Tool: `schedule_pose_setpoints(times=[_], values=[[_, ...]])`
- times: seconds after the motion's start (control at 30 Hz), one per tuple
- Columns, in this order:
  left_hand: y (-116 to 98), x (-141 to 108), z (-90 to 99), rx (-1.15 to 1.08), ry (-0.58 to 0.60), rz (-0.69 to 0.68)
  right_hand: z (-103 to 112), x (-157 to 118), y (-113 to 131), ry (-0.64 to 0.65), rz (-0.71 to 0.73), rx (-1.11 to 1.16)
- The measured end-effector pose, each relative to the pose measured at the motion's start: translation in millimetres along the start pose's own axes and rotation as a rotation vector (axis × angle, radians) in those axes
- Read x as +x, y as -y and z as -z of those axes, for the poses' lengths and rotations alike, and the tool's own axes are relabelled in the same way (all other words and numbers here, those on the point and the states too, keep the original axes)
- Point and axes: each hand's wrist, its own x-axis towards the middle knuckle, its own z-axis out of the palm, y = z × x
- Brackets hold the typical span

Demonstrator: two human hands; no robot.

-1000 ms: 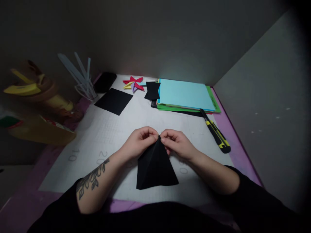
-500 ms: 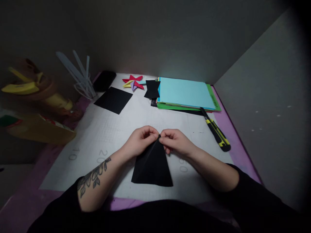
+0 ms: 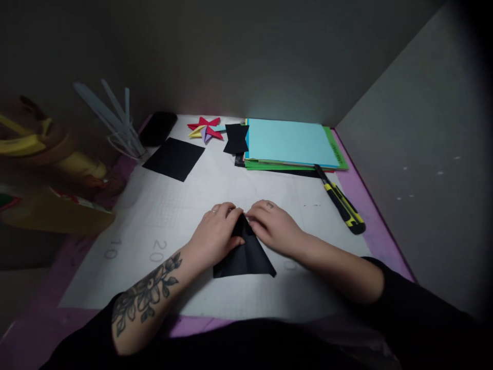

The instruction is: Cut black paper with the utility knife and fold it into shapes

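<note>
A sheet of black paper (image 3: 248,261), folded to a point at its far end, lies on the white gridded sheet (image 3: 162,288) in front of me. My left hand (image 3: 217,231) covers its left side, the fingers closed at the tip and the thumb on the paper's face. At the same tip, the fingers of my right hand (image 3: 273,228) press along the right edge. Its lower right corner stands up slightly. The exact grip of the fingertips is partly hidden.
Farther back lie a black paper square (image 3: 174,158), a folded paper star (image 3: 204,128), a notched black paper piece (image 3: 236,139) and stacked coloured paper (image 3: 288,141). A utility knife (image 3: 342,203) rests at right. At left stand a cup of strips (image 3: 129,141) and a phone (image 3: 158,128).
My hands have gone from pinching the raised tip to lying lower over the paper. The paper is flatter, with its near edge farther from me. The view has shifted slightly.
</note>
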Motion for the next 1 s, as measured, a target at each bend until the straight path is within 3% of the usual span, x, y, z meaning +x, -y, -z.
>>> schedule_pose_setpoints(times=[0.1,0.17,0.27,0.43,0.63,1.0], values=[[-1,-7,-1.2,0.029,0.013,-0.029,-7,-14,0,0.030,0.253,0.023],[0,-12,-3.3,0.053,0.007,-0.052,-13,-20,0,0.047,0.289,0.026],[0,-19,-8.5,0.132,-0.057,-0.062,-17,-25,-1,0.037,0.243,0.042],[1,-29,-19.7,0.294,-0.123,-0.205,-14,-24,-1,0.082,0.183,0.027],[6,-26,-34.0,0.260,-0.241,-0.201,-11,-22,0,0.162,0.119,-0.052],[3,-20,-37.3,0.283,-0.264,-0.233,-11,-21,0,0.173,0.123,-0.061]])
